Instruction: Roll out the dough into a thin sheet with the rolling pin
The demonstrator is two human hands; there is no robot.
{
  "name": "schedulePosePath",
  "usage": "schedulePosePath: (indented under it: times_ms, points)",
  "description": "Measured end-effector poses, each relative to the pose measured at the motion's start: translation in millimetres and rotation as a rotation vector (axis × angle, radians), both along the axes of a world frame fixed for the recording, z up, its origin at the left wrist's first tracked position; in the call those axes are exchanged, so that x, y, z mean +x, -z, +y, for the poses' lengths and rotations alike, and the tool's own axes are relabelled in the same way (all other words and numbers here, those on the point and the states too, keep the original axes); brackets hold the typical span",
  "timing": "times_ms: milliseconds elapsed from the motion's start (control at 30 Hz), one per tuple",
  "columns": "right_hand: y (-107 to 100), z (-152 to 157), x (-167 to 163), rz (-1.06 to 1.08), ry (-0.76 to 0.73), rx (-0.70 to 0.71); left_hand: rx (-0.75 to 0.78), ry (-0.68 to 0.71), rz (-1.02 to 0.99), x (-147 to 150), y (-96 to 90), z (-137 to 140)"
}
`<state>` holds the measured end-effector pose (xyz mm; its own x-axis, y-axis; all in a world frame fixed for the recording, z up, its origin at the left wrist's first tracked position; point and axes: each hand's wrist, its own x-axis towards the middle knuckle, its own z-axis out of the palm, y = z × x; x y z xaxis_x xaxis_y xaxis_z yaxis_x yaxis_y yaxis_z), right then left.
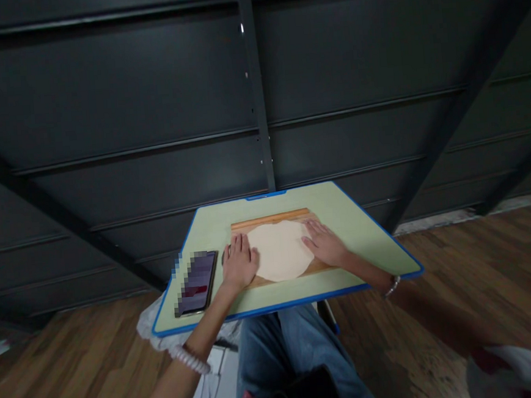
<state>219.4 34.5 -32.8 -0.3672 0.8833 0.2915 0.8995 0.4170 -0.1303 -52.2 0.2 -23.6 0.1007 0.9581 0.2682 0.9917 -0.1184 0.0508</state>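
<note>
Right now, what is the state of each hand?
Left hand: open, flat on the dough edge, holding nothing.
Right hand: open, flat on the dough, holding nothing.

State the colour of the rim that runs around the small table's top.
Blue: the table's rim frames a pale green top, clearest in the head view.

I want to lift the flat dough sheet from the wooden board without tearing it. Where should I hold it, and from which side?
Probably take the dough sheet at its near edge, coming from your own side. It lies thin and flat on the wooden board; left hand and right hand already rest open at its two sides, so they could slide under there.
</note>
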Motion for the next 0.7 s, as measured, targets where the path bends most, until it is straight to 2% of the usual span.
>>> schedulePosePath:
  times_ms: [33,100,167,233,400,533,700]
  points:
    - [-2,-2,-2,0.009,-0.038,0.024,0.032,0.029,0.008,1,-1.1,-2]
    - [-6,-7,-6,0.008,-0.179,0.043,0.048,0.179,0.026,4,-2.6,-6]
    - [-7,-13,-10,-0.006,-0.314,0.008,-0.014,0.369,0.036,7,-2.3,-12]
    - [-6,-20,-14,-0.018,-0.366,-0.043,-0.074,0.473,0.037,12,-1.0,-20]
    - [-4,-33,-14,-0.046,-0.410,-0.080,-0.063,0.542,0.041,18,0.7,-36]
    - [-5,-37,-11,-0.087,-0.478,-0.059,-0.046,0.549,0.045,17,0.9,-38]
    - [-4,-39,-17,-0.077,-0.426,0.012,-0.078,0.540,-0.024,18,-0.7,-35]
